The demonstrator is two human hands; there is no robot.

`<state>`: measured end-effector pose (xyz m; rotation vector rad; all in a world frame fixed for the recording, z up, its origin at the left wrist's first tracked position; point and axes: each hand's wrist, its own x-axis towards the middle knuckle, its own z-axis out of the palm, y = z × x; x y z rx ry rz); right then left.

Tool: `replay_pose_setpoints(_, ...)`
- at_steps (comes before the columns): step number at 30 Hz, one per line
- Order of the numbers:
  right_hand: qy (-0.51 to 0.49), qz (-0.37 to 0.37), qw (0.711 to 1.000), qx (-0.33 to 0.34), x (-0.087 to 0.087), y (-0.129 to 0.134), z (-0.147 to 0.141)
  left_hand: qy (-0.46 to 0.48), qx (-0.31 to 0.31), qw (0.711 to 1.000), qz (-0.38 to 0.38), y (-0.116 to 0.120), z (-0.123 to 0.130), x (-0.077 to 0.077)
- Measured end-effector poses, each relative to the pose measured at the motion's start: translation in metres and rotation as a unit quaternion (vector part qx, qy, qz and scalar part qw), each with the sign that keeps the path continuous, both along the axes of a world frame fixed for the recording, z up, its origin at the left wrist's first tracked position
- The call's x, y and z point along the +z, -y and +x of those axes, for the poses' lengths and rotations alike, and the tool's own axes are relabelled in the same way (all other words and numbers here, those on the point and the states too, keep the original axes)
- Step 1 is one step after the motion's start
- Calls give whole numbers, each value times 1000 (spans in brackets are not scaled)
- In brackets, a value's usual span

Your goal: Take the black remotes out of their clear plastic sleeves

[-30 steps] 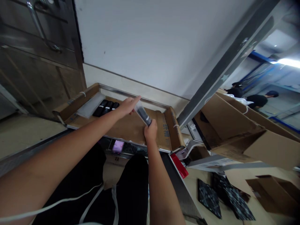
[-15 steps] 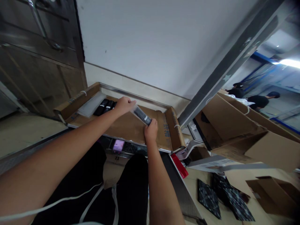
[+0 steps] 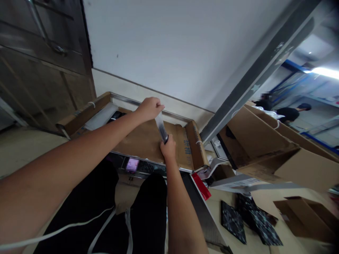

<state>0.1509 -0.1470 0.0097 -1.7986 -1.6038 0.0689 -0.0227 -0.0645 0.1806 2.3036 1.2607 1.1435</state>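
Head view, and here we go: the left hand (image 3: pixel 149 109) is pinching the top of a clear plastic sleeve (image 3: pixel 159 121), and the right hand (image 3: pixel 167 148) is closed round its lower end, upright above an opened cardboard box (image 3: pixel 148 141). Inside, seemingly, a black bar (image 3: pixel 163 134).

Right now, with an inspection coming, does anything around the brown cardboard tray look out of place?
Yes: a flat red packet sticks out just off the corner of the brown cardboard tray, on a dark metal edge, apart from everything else. The clear plastic sleeve between your left hand and right hand looks untorn.
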Motion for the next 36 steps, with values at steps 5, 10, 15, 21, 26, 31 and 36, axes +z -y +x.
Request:
replay_pose_setpoints(5, -3, -29, 1000, -8, 2, 2, -1, -16, 10, 1000, 2, -2, -14, 25)
replay_pose_setpoints(10, 9, -52, 999, -8, 8, 7, -6, 0, 42, 999, -22, -14, -40, 26)
replay_pose_setpoints(15, 26, -68, 997, -1, 13, 10, -11, -5, 80, 996, -35, -28, -64, 30)
replay_pose_setpoints(21, 77, -96, 991, -54, 11, 5, -12, -50, 94, 994, -3, -41, -104, 55)
replay_pose_setpoints(26, 125, -105, 984, -78, 8, 2, -14, -135, 57, 987, -59, -52, -145, 77)
replay_pose_setpoints(31, 134, -99, 983, -78, 8, 1, -14, -209, -40, 960, -180, -68, -170, 68)
replay_pose_setpoints(36, 145, -106, 981, -80, 9, 0, -14, -264, -64, 940, -208, -87, -175, 32)
